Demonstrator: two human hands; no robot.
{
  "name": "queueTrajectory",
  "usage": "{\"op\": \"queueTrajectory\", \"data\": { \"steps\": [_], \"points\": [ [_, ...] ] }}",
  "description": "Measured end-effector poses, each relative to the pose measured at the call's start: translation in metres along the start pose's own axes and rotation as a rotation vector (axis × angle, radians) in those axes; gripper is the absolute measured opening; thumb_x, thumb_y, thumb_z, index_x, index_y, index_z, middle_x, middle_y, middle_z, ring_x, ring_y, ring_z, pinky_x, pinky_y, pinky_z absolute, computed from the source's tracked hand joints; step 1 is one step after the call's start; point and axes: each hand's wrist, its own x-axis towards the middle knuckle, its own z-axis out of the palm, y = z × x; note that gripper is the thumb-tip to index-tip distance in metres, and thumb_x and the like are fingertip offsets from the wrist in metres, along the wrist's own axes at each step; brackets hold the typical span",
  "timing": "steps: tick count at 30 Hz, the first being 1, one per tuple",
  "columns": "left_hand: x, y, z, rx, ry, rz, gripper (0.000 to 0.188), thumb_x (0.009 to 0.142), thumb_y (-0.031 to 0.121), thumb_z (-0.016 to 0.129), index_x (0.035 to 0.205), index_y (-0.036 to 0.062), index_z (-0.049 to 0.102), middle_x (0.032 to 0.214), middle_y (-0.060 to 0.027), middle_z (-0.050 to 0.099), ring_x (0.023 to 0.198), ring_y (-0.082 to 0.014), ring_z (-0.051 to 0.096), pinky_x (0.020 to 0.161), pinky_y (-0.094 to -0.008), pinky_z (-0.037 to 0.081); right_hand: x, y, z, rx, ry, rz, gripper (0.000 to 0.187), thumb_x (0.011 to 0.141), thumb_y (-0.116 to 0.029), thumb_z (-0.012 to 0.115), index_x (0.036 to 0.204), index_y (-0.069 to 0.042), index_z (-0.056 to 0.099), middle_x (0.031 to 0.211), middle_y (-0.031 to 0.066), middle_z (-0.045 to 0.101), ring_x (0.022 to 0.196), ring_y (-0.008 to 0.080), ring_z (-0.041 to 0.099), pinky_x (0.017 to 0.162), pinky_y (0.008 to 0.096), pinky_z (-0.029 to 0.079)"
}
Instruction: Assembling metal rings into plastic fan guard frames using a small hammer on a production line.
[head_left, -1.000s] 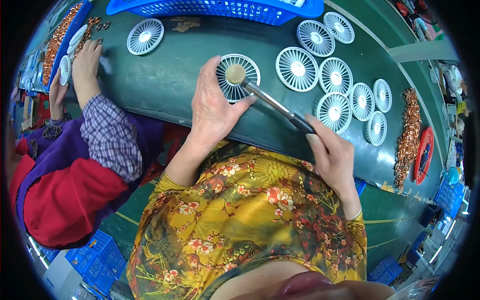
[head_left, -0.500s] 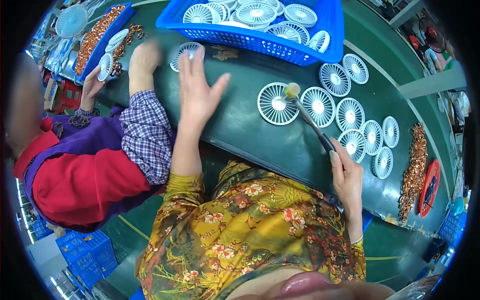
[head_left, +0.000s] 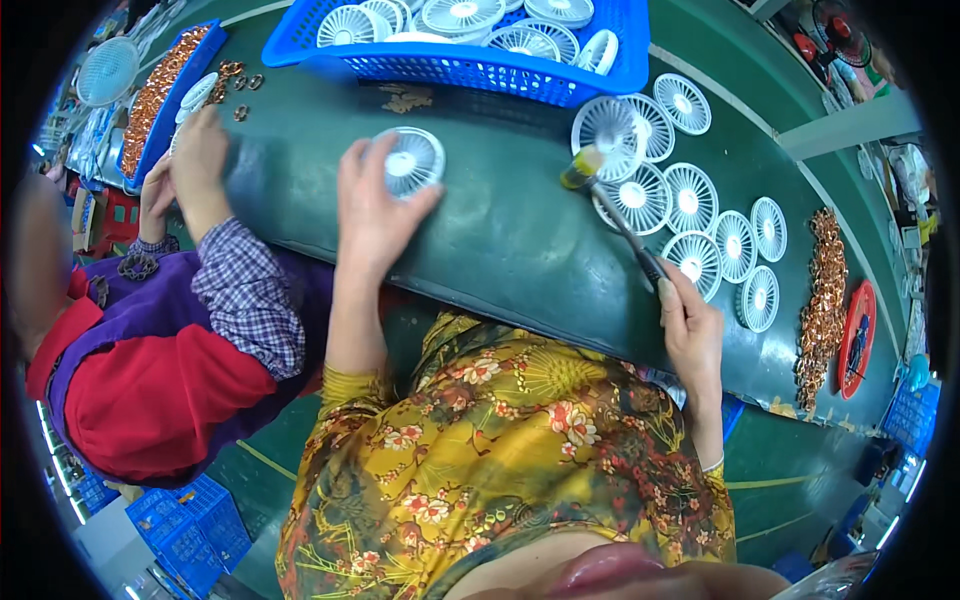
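My left hand (head_left: 372, 215) has its thumb and fingers curved around the near edge of a white spoked disc (head_left: 412, 165), which lies on the green table. A hammer (head_left: 628, 232) with a yellowish head is in my right hand (head_left: 692, 335), gripped by its dark handle. Its head hovers by a group of similar white discs, close to one spoked disc (head_left: 640, 200) and just below another spoked disc (head_left: 600, 135). That upper disc overlaps its neighbour (head_left: 655, 128).
A blue basket (head_left: 450, 68) of white discs stands at the far side. Copper-coloured rings (head_left: 822, 310) are heaped at right beside a red tray (head_left: 856, 340). At left a co-worker (head_left: 150, 370) handles discs near a blue tray (head_left: 140, 165) of copper-coloured parts.
My left hand has drawn a disc nearer across the table. The disc formerly under the hammer head now lies farther off, against the group at right. The co-worker's hand has moved left.
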Motion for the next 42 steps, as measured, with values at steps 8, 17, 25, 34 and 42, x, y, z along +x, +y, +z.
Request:
{"op": "queueTrajectory", "data": {
  "steps": [8,17,25,34,42],
  "points": [
    [-0.035,0.067,0.023,-0.222,-0.242,0.149,0.103,0.059,0.008,0.084,0.145,0.0084,0.027,0.136,-0.0218,0.039,0.125,-0.0398,0.042,0.103,-0.0447,0.041,-0.014,-0.037,-0.025,0.316,0.007,-0.248,0.032,0.094,-0.008,0.053,0.124,0.001,0.059,0.083,0.0056,0.065,0.062,0.0083,0.053,0.06,0.0227,0.044],
    [-0.037,0.069,0.032,-0.257,-0.278,0.061,0.108,0.058,0.014,0.087,0.145,0.001,0.024,0.134,-0.023,0.045,0.122,-0.0381,0.047,0.102,-0.0415,0.041,-0.011,-0.031,-0.011,0.128,-0.115,-0.16,0.028,0.092,-0.012,0.06,0.12,-0.007,0.063,0.096,0.0156,0.069,0.07,0.0287,0.067,0.063,0.0339,0.052],
    [-0.037,0.071,0.036,-0.156,-0.183,0.183,0.096,0.062,0.014,0.085,0.141,-0.002,0.033,0.131,-0.0214,0.045,0.121,-0.0349,0.047,0.102,-0.0408,0.04,-0.008,-0.001,-0.004,0.005,-0.187,-0.213,0.032,0.085,-0.019,0.07,0.115,-0.01,0.064,0.094,0.014,0.069,0.074,0.0304,0.067,0.065,0.0352,0.052],
    [-0.003,0.094,0.047,-0.026,-0.398,0.45,0.121,0.055,0.054,0.084,0.149,0.0097,0.022,0.151,-0.0247,0.019,0.14,-0.0501,0.011,0.107,-0.0679,0.013,-0.031,0.1,-0.069,-0.258,0.471,-0.233,0.034,0.066,-0.025,0.083,0.077,-0.005,0.059,0.123,0.0108,0.057,0.119,0.0384,0.048,0.094,0.0497,0.039],
    [0.002,0.136,0.093,0.122,-0.386,0.498,0.114,0.061,0.056,0.081,0.15,0.0168,0.022,0.152,-0.0271,0.012,0.135,-0.0577,0.016,0.103,-0.0726,0.017,0.034,0.105,-0.075,-0.289,0.228,-0.23,0.033,0.069,-0.033,0.082,0.083,-0.007,0.066,0.146,0.0078,0.04,0.139,0.0462,0.024,0.102,0.0697,0.024]
  ]
}}
